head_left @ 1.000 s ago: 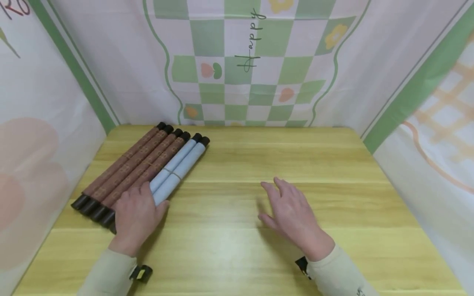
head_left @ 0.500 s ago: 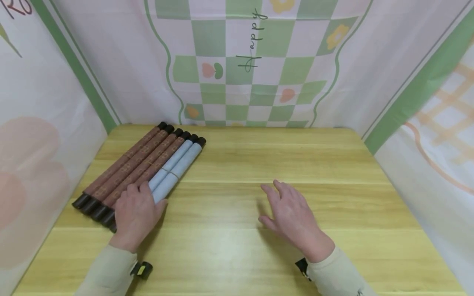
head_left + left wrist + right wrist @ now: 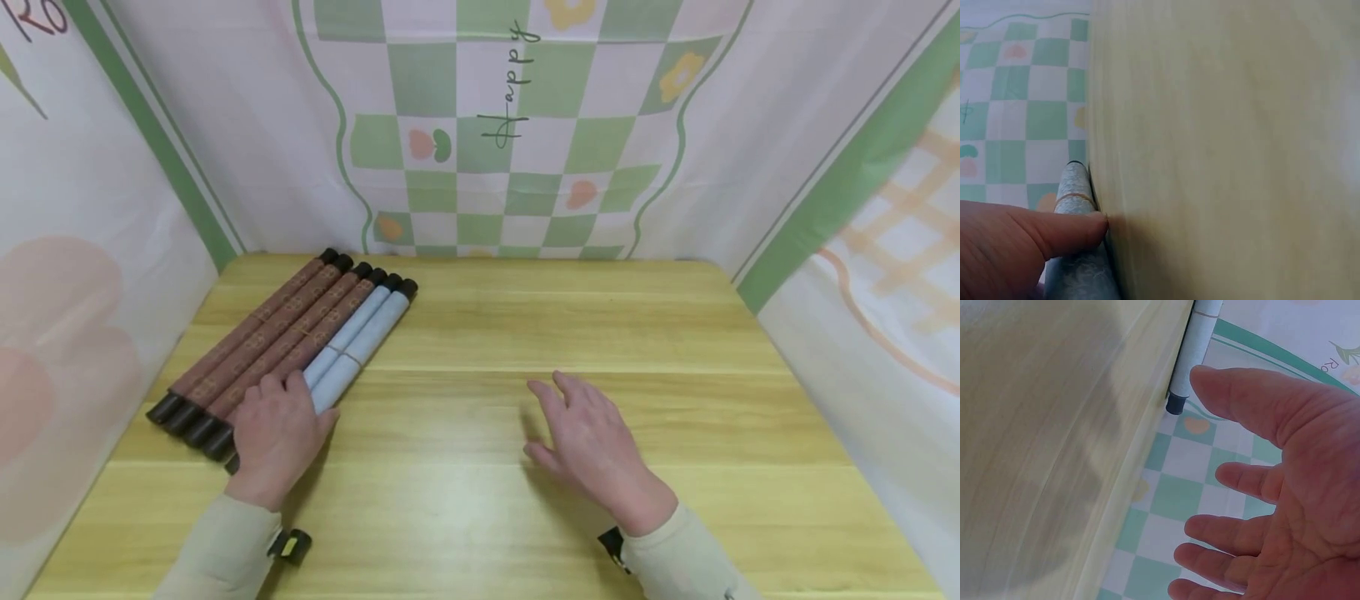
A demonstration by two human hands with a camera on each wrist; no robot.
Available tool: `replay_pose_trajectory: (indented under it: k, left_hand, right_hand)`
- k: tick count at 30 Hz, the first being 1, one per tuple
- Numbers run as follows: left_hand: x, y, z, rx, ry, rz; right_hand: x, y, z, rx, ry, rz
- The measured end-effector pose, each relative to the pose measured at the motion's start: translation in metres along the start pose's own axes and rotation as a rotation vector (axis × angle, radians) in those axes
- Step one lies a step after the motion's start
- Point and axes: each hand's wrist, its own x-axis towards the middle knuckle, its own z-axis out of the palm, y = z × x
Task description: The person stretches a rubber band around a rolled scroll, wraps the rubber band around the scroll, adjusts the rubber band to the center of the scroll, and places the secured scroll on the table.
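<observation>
Two light blue scrolls (image 3: 356,358) with black ends, each tied with thin cord, lie on the right of a slanted row at the table's left. Beside them are several brown patterned scrolls (image 3: 255,342). My left hand (image 3: 276,433) grips the near end of the outermost blue scroll, its fingers over the top and its thumb on the right side. In the left wrist view the thumb (image 3: 1072,232) crosses this scroll (image 3: 1082,275). My right hand (image 3: 592,442) hovers over the table's right half, fingers spread and relaxed, holding nothing; its palm (image 3: 1316,487) shows in the right wrist view.
The wooden table (image 3: 480,500) is enclosed by a back cloth (image 3: 495,192) with green checks and by side cloths. The scrolls' far ends reach near the table's back left corner. A small black device (image 3: 291,547) sits at my left wrist.
The light blue scrolls have shifted slightly left, closer against the brown ones, with my left hand on them. My right hand has hardly moved.
</observation>
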Motion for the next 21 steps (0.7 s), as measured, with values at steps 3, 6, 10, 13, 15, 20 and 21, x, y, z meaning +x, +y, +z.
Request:
replay_pose_trajectory:
  k: [3,6,10,13,15,20,21]
  left_hand:
    - [0.001,0.0011,-0.0022,-0.014,-0.034,-0.006]
    - [0.0021,0.0017,-0.0033,-0.017,-0.059,-0.004]
    - [0.0039,0.0017,-0.0024,-0.004,-0.066,-0.001]
    - [0.0051,0.0013,-0.0016,0.003,-0.059,0.008]
    - [0.0056,0.0006,-0.0014,0.003,-0.061,0.014]
    - [0.0026,-0.0006,-0.0041,0.003,-0.096,0.005]
    - [0.0016,-0.0007,-0.0053,0.001,-0.097,0.007]
  right_hand:
    - [-0.0017,-0.0001,-0.0003,-0.001,-0.001,0.004]
    - [-0.0029,-0.0005,-0.0001,-0.003,0.002,0.004]
    - [-0.004,-0.0015,0.001,-0.004,0.005,0.005]
    - [-0.0049,-0.0024,0.001,-0.004,0.005,0.013]
    - [-0.0053,-0.0031,0.001,-0.003,0.005,0.019]
    - [-0.0027,-0.0027,0.002,0.005,-0.001,0.016]
    - [-0.0014,-0.0022,0.0024,0.009,-0.002,0.013]
